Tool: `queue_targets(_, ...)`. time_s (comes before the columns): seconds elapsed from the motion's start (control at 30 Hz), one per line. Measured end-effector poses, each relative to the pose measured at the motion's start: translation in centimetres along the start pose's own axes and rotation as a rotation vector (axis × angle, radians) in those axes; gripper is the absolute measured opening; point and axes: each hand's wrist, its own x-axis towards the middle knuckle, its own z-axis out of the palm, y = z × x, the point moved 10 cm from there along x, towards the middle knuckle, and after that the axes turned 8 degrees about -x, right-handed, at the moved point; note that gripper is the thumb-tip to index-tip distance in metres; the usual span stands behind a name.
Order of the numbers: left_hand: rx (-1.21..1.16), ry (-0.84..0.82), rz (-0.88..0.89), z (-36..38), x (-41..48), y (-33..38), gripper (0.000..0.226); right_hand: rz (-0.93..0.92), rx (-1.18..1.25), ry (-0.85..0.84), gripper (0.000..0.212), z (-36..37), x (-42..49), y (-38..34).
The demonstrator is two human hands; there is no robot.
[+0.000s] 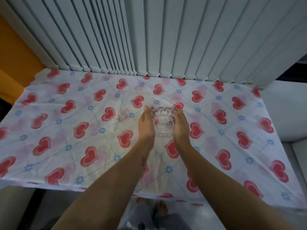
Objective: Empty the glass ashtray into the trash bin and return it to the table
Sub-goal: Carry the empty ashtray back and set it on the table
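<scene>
A clear cut-glass ashtray sits upright near the middle of the table, which is covered by a white cloth with red hearts. My left hand cups its left side and my right hand cups its right side, fingers curled along the rim. A few dark specks show inside the bowl. I cannot tell whether the ashtray rests on the cloth or is slightly lifted. No trash bin is in view.
Grey vertical blinds hang along the table's far edge. An orange wall lies to the left and a pale sofa to the right. My bare feet stand on the floor below the near edge.
</scene>
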Motion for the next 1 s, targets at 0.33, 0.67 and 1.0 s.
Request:
queue_targets(0.33,0.088,-0.013,-0.033,3.1,8.0,-3.4,0.047,0.036,-0.223,0.032,0.054,1.2,7.8,2.8)
queue_targets(0.67,0.273,0.006,0.044,4.3,11.5,-3.9,0.062,-0.081,-0.318,0.124,0.035,0.9,10.3,3.1)
queue_targets(1.0,0.514,-0.003,0.17,4.9,12.7,-5.1,0.05,-0.214,-0.871,0.085,0.068,1.8,11.0,4.5)
